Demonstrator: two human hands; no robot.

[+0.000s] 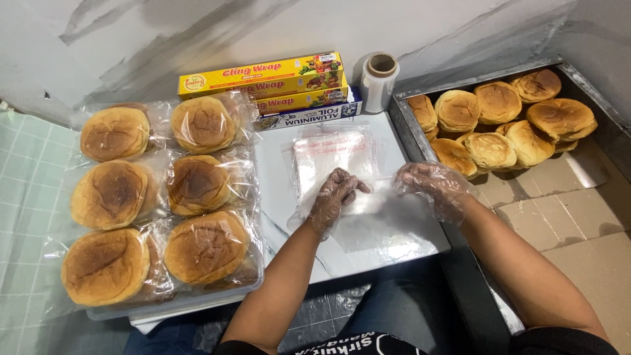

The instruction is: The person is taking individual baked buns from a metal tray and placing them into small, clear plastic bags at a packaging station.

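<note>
While metal tray [595, 167] holds bare buns [494, 118], left hand [334, 197] and right hand [432, 186] pinch clear bag [368, 217].

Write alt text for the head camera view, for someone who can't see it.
Two hands in clear plastic gloves, left hand and right hand, handle a clear plastic bag on a white board. Six bagged round brown buns lie to the left; a metal tray of unbagged buns sits to the right.

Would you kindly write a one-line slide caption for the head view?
Gloved left hand and right hand handle a clear plastic bag between bagged buns and a tray of unwrapped buns.
</note>
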